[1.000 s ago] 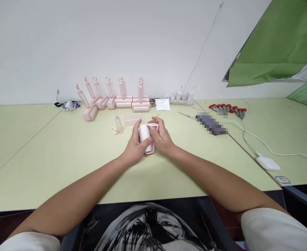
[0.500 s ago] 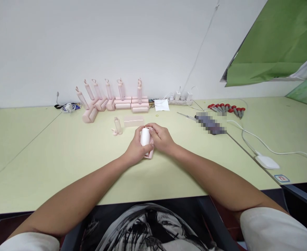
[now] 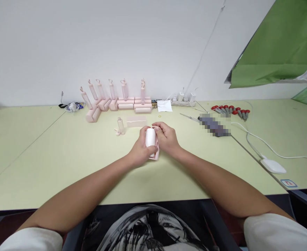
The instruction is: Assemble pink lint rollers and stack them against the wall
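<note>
My left hand is wrapped round a pink plastic case, its thumb lying across the front near the lower end. A smooth white roller sits in this case, facing up. At the far end my right hand is closed, thumb and forefinger pinching at the top edge by the roller; what exactly they grip is too small to make out. Just beyond the hands lies a translucent pink cover. To its left a small clear bottle stands beside a little pink cap with a loop.
Along the wall stand several pink cases and upright clear pink tubes with loops. A power strip and white paper are right of them. Red-handled tools, a pixelated object and a white corded pad lie rightward.
The whole scene has shifted slightly to the right in the picture as my head turned. Both hands keep nearly the same grip on the pink case and roller.
</note>
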Demonstrator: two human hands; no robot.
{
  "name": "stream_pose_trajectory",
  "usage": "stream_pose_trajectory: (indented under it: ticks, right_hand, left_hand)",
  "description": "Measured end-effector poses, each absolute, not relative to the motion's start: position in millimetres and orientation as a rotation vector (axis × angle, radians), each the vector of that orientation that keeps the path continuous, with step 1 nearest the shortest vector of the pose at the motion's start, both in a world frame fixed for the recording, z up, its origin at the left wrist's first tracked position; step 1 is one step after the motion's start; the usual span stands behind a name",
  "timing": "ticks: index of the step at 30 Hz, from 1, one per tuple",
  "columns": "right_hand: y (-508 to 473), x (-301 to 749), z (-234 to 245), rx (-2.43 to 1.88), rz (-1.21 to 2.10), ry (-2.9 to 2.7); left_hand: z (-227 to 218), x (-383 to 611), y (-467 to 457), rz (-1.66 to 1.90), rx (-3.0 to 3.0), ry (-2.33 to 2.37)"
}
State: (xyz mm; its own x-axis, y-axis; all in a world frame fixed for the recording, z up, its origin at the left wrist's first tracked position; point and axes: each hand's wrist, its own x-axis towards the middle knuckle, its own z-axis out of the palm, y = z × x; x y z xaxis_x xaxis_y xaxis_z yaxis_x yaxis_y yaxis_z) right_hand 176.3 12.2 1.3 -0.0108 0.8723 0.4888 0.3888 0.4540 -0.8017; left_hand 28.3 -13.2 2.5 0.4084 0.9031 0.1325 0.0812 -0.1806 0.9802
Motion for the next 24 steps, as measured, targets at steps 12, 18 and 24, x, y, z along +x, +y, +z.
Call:
stream_pose_trajectory:
  ticks: [12, 18, 24]
  right_hand:
    - [5, 183, 2, -0.855, 0.534, -1.733]
    - [-4, 186, 6, -0.747, 0.594, -1.670]
    - [-3, 184, 6, -0.778, 0.640, -1.668]
  left_hand:
    - [-7, 21, -23, 1.006, 1.848, 0.881]
    - [-14, 14, -19, 1.109, 2.069, 0.744]
    - [-14, 14, -19, 1.106, 2.152, 0.742]
